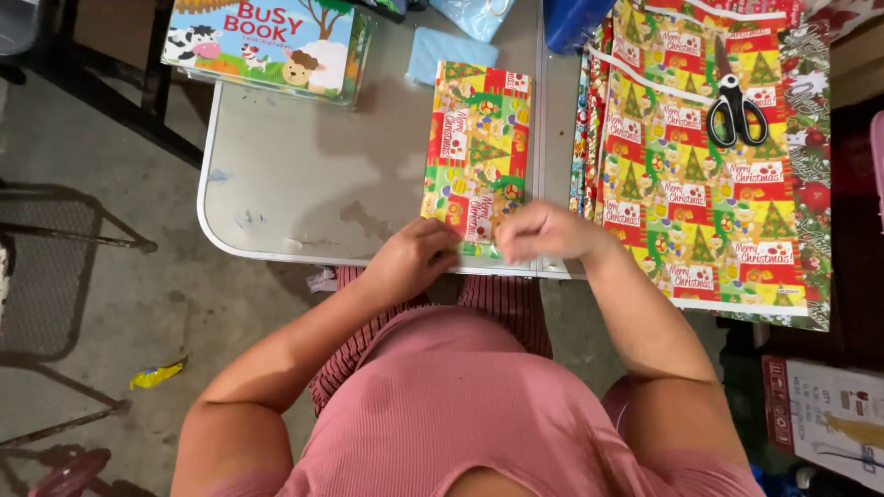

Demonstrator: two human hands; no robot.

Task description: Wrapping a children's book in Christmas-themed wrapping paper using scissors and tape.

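Flat colourful wrapped parcel (476, 147) at table edge

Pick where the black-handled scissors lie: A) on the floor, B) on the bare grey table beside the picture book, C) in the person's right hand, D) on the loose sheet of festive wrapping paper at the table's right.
D: the black-handled scissors rest on the loose sheet of festive wrapping paper, away from both hands.

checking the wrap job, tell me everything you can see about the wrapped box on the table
The wrapped box is a flat rectangle, fully covered in glossy holiday paper patterned in red, green and yellow blocks with trees and small figures. It lies flat on the grey folding table, long side running away from the person, near end at the table's front edge, beside the centre seam. The left hand and the right hand both press on its near end, where the paper looks folded; the fold itself is hidden by the fingers.
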